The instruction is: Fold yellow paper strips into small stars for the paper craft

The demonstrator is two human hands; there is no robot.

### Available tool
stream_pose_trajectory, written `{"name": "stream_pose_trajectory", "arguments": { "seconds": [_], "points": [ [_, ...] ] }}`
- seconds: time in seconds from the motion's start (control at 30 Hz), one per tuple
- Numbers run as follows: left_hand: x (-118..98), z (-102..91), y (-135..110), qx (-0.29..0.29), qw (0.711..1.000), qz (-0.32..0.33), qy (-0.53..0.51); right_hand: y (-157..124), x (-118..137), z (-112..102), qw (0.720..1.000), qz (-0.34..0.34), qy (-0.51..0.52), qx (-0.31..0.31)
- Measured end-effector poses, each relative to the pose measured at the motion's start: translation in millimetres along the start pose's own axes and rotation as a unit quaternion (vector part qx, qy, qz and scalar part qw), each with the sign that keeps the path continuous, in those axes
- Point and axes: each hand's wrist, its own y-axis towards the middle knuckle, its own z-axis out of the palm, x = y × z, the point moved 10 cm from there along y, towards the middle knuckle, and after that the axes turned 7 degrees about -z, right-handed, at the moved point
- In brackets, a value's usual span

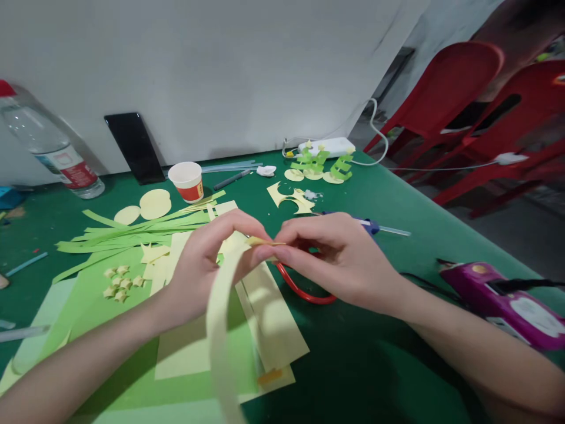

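My left hand (207, 259) and my right hand (335, 256) meet over the green table (397, 353), both pinching the folded end of a long pale yellow paper strip (218, 330). The strip curls down from my fingers toward the camera. Under my hands lie yellow and green paper sheets (265, 330). Red-handled scissors (304, 291) rest on the table just below my right hand. Several small folded paper stars (121, 281) sit to the left.
Green paper strips (132, 232), yellow circles (154, 203), a paper cup (188, 181), a water bottle (57, 150), a black phone (135, 147), finished paper trees (315, 165), a power bank (329, 144), a purple glue gun (503, 297). Red chairs (463, 100) stand at right.
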Motion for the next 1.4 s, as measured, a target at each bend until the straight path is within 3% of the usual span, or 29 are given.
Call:
{"name": "stream_pose_trajectory", "arguments": {
  "seconds": [0.13,0.27,0.47,0.67,0.83,1.03,1.23,1.4],
  "points": [
    [7,-13.5,-3,-0.075,0.995,-0.064,-0.016,1,8,0,0.999,-0.033,-0.007,0.004],
    [17,-16.9,-8,-0.111,0.985,-0.116,-0.056,1,12,1,0.997,-0.045,-0.054,-0.013],
    [22,-6.4,-5,-0.081,0.971,-0.124,-0.189,-1,13,2,0.996,-0.041,-0.057,-0.056],
    [22,-4.9,-7,-0.075,0.969,-0.115,-0.204,-6,16,-3,0.992,-0.042,-0.041,-0.115],
    [19,-11.9,-9,-0.096,0.983,-0.111,-0.115,-6,19,-4,0.991,-0.037,-0.067,-0.110],
    [21,-8.0,-9,-0.090,0.973,-0.126,-0.173,-5,20,-4,0.991,-0.036,-0.080,-0.100],
    [19,-10.3,-10,-0.094,0.979,-0.125,-0.131,-4,21,-5,0.993,-0.038,-0.050,-0.104],
    [18,-5.3,-7,-0.068,0.976,-0.119,-0.170,-5,14,-7,0.995,-0.010,-0.019,-0.092]
  ]
}}
